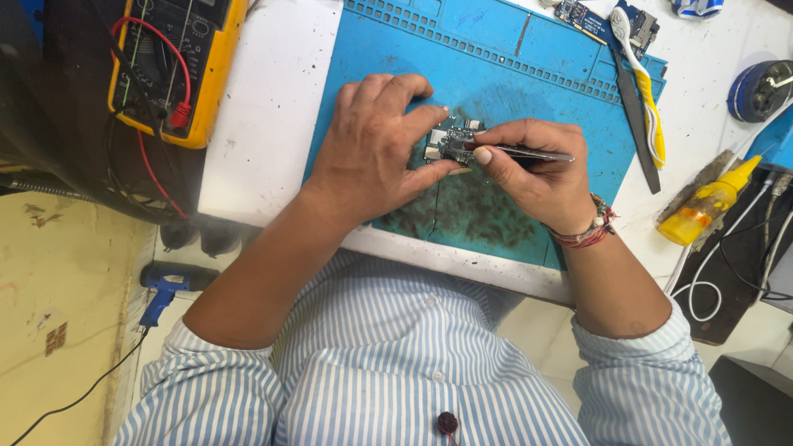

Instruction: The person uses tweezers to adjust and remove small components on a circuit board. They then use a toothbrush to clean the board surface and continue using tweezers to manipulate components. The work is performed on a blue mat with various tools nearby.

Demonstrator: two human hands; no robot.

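A small circuit board (453,144) with metal shields lies on a blue work mat (496,66). My left hand (376,140) rests flat on the mat and pinches the board's left side between thumb and forefinger. My right hand (537,177) grips thin metal tweezers (537,154), whose tip touches the board's right part. Red thread bands circle my right wrist. The board's near edge is hidden by my fingers.
A yellow multimeter (178,58) with red and black leads sits at the left. A toothbrush (640,83) and dark blade lie on the mat's right edge. A yellow squeeze bottle (706,206), white cables (719,256) and a blue tape roll (760,87) stand at right. A blue glue gun (165,293) lies on the floor.
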